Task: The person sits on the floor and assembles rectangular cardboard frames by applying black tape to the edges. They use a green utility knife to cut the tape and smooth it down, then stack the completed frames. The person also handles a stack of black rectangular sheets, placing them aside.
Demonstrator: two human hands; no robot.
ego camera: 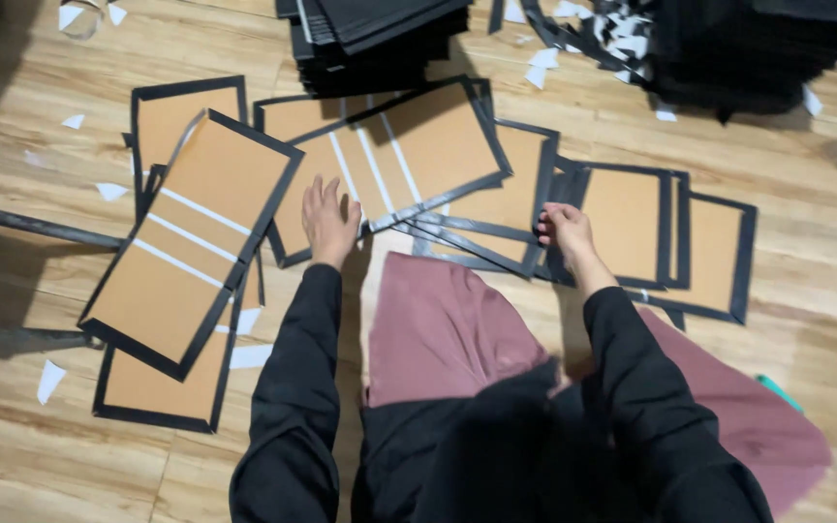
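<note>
Black-edged brown boards (394, 155) are spread mid-frame on the wooden floor (816, 320); one is pressed by the left hand (329, 221), fingers together, and another's corner is pinched by the right hand (564, 232).

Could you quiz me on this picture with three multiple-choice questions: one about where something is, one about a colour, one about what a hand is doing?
1. Where is the tall stack of black sheets?
A. at the top, beyond the spread boards
B. under the person's knees
C. at the bottom left corner

2. What colour borders the tan boards?
A. white
B. black
C. green

3. What is the left hand doing?
A. lying flat on a board, fingers spread
B. raised in the air
C. clenched round scissors

Answers:
1 A, the stack sits at the upper edge, past the boards on the wooden floor.
2 B, each board has a dark black edge.
3 A, its palm presses a board with white stripes, while the right hand pinches a board's edge.
</note>
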